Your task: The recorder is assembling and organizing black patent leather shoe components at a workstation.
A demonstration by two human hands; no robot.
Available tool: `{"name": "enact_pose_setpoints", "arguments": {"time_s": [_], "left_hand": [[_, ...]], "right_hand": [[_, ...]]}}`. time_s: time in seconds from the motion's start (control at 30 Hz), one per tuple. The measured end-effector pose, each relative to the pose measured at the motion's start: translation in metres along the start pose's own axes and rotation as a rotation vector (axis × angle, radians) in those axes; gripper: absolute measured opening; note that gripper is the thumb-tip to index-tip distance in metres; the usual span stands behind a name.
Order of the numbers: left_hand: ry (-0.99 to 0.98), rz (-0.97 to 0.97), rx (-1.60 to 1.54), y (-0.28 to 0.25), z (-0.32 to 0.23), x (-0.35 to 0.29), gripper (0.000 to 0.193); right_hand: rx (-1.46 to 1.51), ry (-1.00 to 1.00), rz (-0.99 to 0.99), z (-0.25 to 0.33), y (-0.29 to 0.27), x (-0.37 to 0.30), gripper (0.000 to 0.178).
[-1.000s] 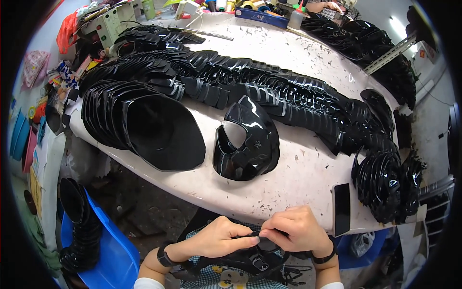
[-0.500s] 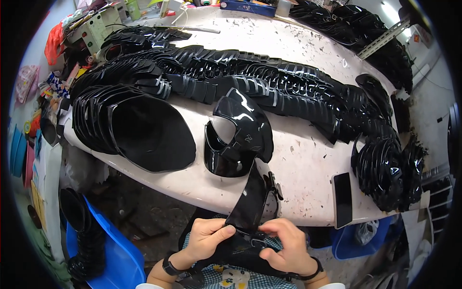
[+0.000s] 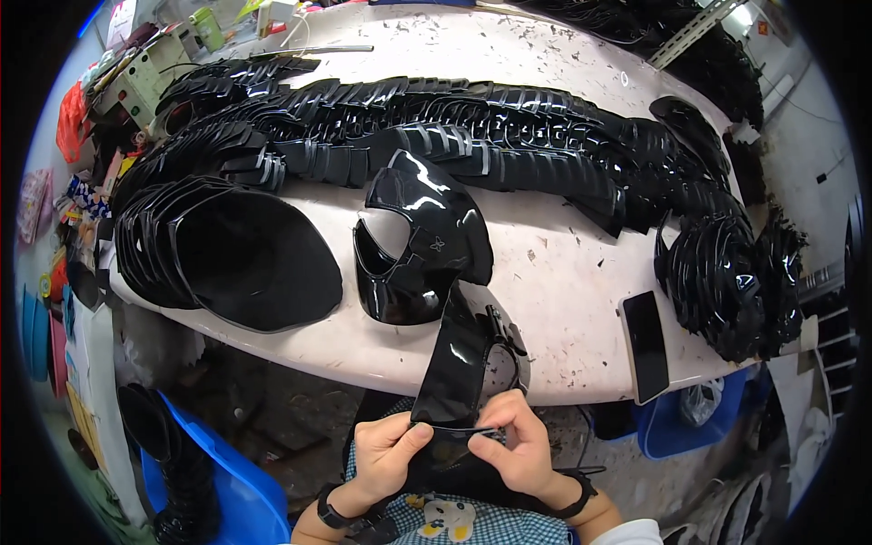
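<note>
While left fingers (image 3: pixel 413 438) and right fingers (image 3: pixel 493 449) pinch its thin edge (image 3: pixel 450 428), the long black panel (image 3: pixel 451 359) gleams smoothly.

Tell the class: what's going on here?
A person's left hand and right hand pinch the near edge of a glossy black flat panel, which extends over the edge of a pale, smooth table. Just beyond it sits a glossy black curved shell with a rounded cut-out; to the left lies a nested stack of black curved sheets.
</note>
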State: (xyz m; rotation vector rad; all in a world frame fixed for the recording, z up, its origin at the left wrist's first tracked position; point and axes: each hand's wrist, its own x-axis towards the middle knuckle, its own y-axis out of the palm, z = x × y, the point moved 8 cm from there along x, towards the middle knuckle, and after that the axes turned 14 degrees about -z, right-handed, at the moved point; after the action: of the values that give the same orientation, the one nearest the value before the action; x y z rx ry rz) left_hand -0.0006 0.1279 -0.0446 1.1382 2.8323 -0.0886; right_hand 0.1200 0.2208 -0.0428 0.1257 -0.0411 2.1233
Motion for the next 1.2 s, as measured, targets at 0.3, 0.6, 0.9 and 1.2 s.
{"name": "enact_pose_setpoints", "arguments": {"time_s": [0.3,0.6,0.9,1.2], "left_hand": [[-0.058,0.057,0.015,0.009,0.007,-0.001,0.017],[-0.116,0.293,-0.012,0.020,0.007,-0.004,0.015],[-0.209,0.247,-0.151,0.010,0.013,-0.012,0.016],[-0.454,0.338,-0.556,0.027,0.031,-0.007,0.057]], "right_hand": [[0.432,0.515,0.064,-0.028,0.010,-0.006,0.022],[0.362,0.390,0.208,-0.006,0.011,-0.005,0.035],[0.078,-0.127,0.221,0.029,0.003,0.009,0.036],[-0.256,-0.396,0.222,0.044,0.016,0.005,0.049]]}}
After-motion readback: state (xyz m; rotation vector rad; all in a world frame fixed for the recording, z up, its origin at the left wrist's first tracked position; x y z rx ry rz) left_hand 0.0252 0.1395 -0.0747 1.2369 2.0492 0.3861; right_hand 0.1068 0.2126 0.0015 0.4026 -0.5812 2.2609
